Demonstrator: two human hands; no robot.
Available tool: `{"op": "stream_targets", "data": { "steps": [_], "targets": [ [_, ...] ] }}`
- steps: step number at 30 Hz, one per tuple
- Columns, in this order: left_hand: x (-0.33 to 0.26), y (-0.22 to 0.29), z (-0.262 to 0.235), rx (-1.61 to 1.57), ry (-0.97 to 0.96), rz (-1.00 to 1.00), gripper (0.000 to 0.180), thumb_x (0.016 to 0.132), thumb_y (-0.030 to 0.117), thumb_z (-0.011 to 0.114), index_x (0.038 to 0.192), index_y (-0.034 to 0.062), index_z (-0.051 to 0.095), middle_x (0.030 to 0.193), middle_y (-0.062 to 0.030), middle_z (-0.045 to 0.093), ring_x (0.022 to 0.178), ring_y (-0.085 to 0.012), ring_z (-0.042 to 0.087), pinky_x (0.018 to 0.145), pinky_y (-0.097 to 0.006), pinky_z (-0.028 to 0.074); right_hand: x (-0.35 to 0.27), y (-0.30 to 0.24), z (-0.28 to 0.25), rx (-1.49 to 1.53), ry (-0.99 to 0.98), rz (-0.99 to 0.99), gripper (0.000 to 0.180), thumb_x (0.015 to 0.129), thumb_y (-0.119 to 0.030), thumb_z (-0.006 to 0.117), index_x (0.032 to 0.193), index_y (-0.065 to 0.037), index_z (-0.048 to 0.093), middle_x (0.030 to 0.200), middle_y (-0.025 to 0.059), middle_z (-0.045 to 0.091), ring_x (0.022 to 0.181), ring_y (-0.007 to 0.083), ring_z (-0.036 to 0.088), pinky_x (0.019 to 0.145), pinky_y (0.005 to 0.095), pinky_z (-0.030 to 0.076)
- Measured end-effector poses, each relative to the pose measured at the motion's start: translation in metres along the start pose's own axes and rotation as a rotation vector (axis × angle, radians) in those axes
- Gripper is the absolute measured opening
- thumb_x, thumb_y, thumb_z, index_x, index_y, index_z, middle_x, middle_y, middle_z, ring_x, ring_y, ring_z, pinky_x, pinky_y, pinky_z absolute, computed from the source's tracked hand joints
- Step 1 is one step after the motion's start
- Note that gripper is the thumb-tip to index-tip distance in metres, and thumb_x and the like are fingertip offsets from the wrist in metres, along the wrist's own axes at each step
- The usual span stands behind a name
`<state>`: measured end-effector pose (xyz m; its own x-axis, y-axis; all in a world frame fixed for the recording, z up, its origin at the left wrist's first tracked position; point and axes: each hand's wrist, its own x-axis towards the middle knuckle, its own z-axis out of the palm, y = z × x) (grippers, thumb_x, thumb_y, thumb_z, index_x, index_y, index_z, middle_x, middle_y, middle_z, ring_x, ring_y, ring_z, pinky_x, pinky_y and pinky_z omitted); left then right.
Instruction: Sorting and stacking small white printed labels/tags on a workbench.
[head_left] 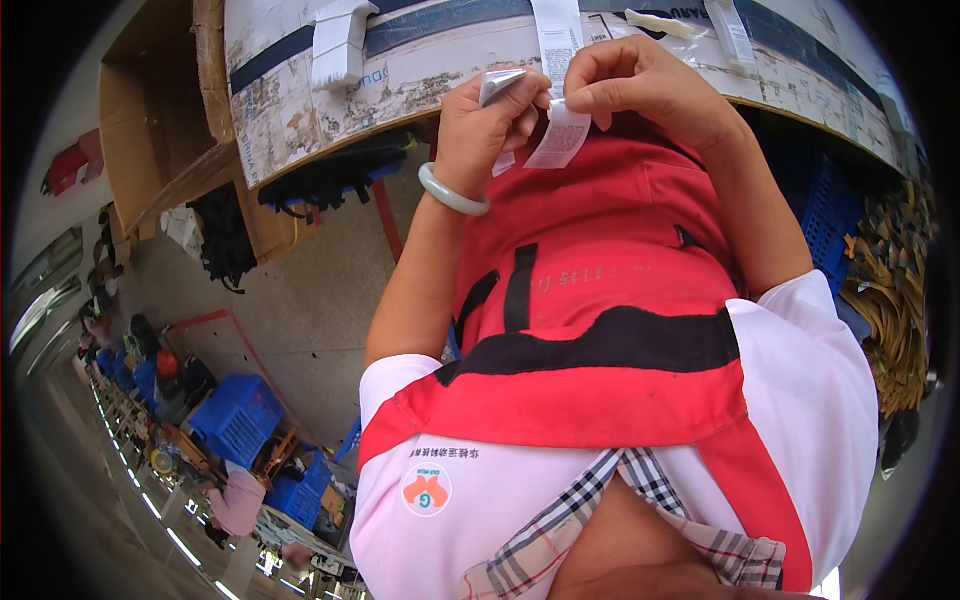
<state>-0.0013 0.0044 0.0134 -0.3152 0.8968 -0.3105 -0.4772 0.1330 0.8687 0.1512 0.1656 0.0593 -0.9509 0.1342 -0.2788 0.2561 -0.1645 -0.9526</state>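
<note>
My left hand (pixel 487 122), a pale bangle (pixel 453 190) on its wrist, is closed around a small silvery-white folded piece (pixel 500 84). Its exact kind is not clear. Right beside it, my right hand (pixel 645 88) pinches the top of a white printed label (pixel 560 136) between thumb and finger. The label hangs down in front of my red apron (pixel 600 220). Both hands meet at the near edge of the worktop, fingertips almost touching. Behind them, a white label strip (pixel 558 35) lies across the worktop.
A worn, cardboard-covered worktop (pixel 290 115) bears a stack of white labels (pixel 341 45) and another label strip (pixel 730 35). An open cardboard box (pixel 165 130) stands at left. Blue crates (pixel 235 415) are lower left; a blue crate (pixel 828 215) and hanging brown strips (pixel 888 300) are at right.
</note>
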Motion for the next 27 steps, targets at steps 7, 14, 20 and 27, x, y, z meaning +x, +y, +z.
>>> {"op": "stream_targets", "data": {
  "steps": [7,14,20,27],
  "targets": [
    [-0.006,-0.015,0.007,-0.197,-0.264,-0.055,0.062,0.095,0.06,0.049,0.102,0.0,0.066,0.083,-0.0071,0.067,0.074,-0.0105,0.065,0.065,-0.023,0.052,0.008,0.024,0.022,0.009,0.222,-0.075,0.019,0.093,-0.017,0.068,0.097,0.001,0.068,0.078,0.0039,0.065,0.07,0.0091,0.062,0.061,0.022,0.049],
    [-0.037,-0.047,0.005,-0.236,-0.217,-0.097,0.016,0.102,0.018,0.055,0.105,0.0018,0.058,0.084,-0.005,0.058,0.075,-0.0164,0.06,0.065,-0.028,0.051,-0.014,0.042,0.041,-0.375,0.294,-0.194,0.021,0.095,-0.015,0.065,0.111,-0.003,0.068,0.089,0.0036,0.063,0.074,0.0087,0.059,0.067,0.023,0.051],
    [-0.053,-0.053,0.018,-0.194,-0.114,-0.12,0.021,0.101,0.015,0.055,0.113,-0.0012,0.06,0.082,-0.0065,0.061,0.066,-0.0166,0.06,0.062,-0.03,0.05,-0.032,0.027,0.059,-0.671,0.185,-0.219,0.051,0.093,-0.03,0.065,0.14,-0.015,0.05,0.127,0.0156,0.052,0.113,0.0333,0.055,0.095,0.0408,0.047],
    [-0.053,-0.059,0.023,-0.199,-0.083,-0.104,0.011,0.101,0.011,0.054,0.099,0.0016,0.059,0.079,-0.0004,0.057,0.066,-0.009,0.057,0.055,-0.025,0.05,-0.04,0.042,0.064,-0.811,0.142,-0.209,0.062,0.089,-0.033,0.068,0.144,-0.017,0.044,0.134,0.0159,0.05,0.117,0.0363,0.052,0.101,0.0426,0.043]
  ]
}}
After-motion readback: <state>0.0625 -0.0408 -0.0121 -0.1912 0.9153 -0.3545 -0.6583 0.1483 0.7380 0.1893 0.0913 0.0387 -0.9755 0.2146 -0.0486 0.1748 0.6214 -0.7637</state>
